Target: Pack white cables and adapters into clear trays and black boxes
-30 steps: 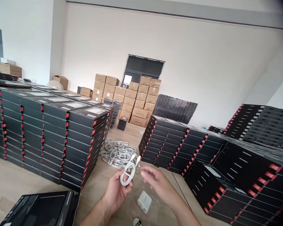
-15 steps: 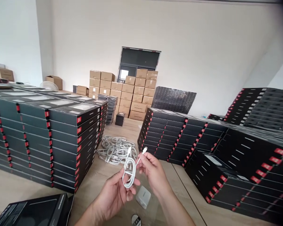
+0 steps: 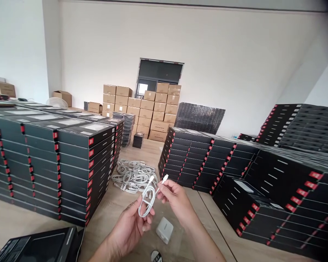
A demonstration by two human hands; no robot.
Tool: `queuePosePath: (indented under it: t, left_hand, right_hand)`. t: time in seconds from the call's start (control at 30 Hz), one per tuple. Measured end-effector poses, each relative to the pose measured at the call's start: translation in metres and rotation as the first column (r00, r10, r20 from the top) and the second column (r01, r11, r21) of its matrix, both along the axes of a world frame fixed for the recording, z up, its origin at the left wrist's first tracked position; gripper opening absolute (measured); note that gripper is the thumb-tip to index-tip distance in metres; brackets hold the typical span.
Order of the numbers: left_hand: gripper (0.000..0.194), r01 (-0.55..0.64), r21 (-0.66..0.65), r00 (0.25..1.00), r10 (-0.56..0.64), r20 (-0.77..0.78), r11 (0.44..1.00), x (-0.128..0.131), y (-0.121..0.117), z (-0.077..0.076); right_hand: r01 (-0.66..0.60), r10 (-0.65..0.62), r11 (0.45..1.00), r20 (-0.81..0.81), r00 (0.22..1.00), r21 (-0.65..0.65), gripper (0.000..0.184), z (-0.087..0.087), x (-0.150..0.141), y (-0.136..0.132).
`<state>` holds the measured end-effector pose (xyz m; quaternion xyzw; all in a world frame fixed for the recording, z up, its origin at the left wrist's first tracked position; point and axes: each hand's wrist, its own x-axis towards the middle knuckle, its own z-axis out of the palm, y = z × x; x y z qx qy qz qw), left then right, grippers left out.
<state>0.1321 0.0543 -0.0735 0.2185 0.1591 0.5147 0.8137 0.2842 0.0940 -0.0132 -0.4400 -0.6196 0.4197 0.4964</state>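
A coiled white charging cable (image 3: 147,202) is held up between both hands. My left hand (image 3: 133,222) grips the coil between thumb and fingers. One plug of the cable stands up from the top of the coil. My right hand (image 3: 172,199) pinches the cable just below its other plug (image 3: 165,178), which points up. Just beneath my hands, a white charger block (image 3: 164,230) lies on the table. Past the coil, a heap of white cables (image 3: 133,174) spreads over the tabletop.
Stacks of flat black boxes with red labels rise on the left (image 3: 71,174) and right (image 3: 191,160). An opened black box (image 3: 41,245) lies at the lower left. Brown cartons (image 3: 147,109) are piled by the far wall. A small round black-and-white object (image 3: 156,256) sits at the bottom edge.
Both hands, with the cable, have shifted slightly left in view. The plug in my right hand sits a little lower and closer to the coil. The camera has tilted up slightly.
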Motion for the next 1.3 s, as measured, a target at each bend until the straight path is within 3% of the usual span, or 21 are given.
queuePosePath:
  t: [0.1, 0.23, 0.33, 0.43, 0.6, 0.77, 0.87, 0.93, 1.0, 1.1, 1.2, 1.3]
  left_hand:
    - [0.033, -0.037, -0.007, 0.999, 0.037, -0.01, 0.999, 0.001, 0.001, -0.001]
    - [0.043, -0.127, 0.012, 0.99, 0.127, -0.06, 0.992, 0.004, 0.001, -0.006]
    - [0.044, -0.121, 0.007, 0.988, 0.122, -0.099, 0.993, 0.007, 0.001, -0.009]
    - [0.041, -0.109, -0.008, 0.992, 0.108, -0.069, 0.994, 0.006, 0.002, -0.01]
    - [0.046, -0.069, -0.069, 0.996, 0.064, -0.07, 0.995, 0.0, 0.005, -0.008]
    - [0.048, -0.135, -0.046, 0.984, 0.128, -0.127, 0.99, 0.0, 0.007, -0.006]
    - [0.049, -0.152, 0.015, 0.965, 0.152, -0.212, 0.988, 0.001, 0.008, -0.007]
    - [0.05, -0.163, 0.06, 0.947, 0.174, -0.27, 0.985, 0.0, 0.009, -0.008]
    - [0.05, -0.177, 0.084, 0.94, 0.193, -0.283, 0.981, -0.001, 0.01, -0.008]
    - [0.049, -0.248, 0.08, 0.927, 0.261, -0.27, 0.965, -0.005, 0.013, -0.007]
    - [0.046, -0.359, 0.116, 0.866, 0.377, -0.328, 0.926, -0.012, 0.018, -0.007]
    - [0.045, -0.414, 0.172, 0.801, 0.447, -0.398, 0.894, -0.017, 0.022, -0.009]
  right_hand:
    - [0.026, -0.029, 0.999, 0.099, 0.995, 0.034, 0.029, -0.003, -0.001, 0.0]
    - [0.042, -0.068, 0.997, 0.467, 0.881, 0.068, 0.022, -0.008, 0.001, -0.004]
    - [-0.081, 0.021, 0.994, 0.582, 0.813, 0.078, 0.023, -0.007, 0.0, -0.011]
    - [-0.223, 0.051, 0.959, 0.664, 0.746, 0.177, 0.028, -0.003, -0.004, -0.015]
    - [-0.154, -0.129, 0.913, 0.625, 0.77, 0.377, 0.029, 0.0, -0.007, -0.012]
    - [-0.137, -0.207, 0.835, 0.535, 0.819, 0.533, 0.026, -0.001, -0.013, -0.016]
    - [-0.145, -0.206, 0.8, 0.492, 0.846, 0.583, 0.013, 0.001, -0.019, -0.019]
    - [-0.046, -0.175, 0.841, 0.351, 0.92, 0.539, 0.014, 0.003, -0.021, -0.019]
    - [0.065, -0.134, 0.906, 0.138, 0.981, 0.418, 0.017, 0.005, -0.018, -0.016]
    - [0.111, -0.103, 0.971, -0.047, 0.994, 0.214, 0.027, 0.007, -0.011, -0.01]
    - [0.065, -0.082, 0.991, 0.142, 0.987, 0.12, 0.029, 0.007, -0.003, -0.008]
    - [-0.002, -0.081, 0.984, 0.461, 0.884, 0.177, 0.022, 0.008, 0.0, -0.01]
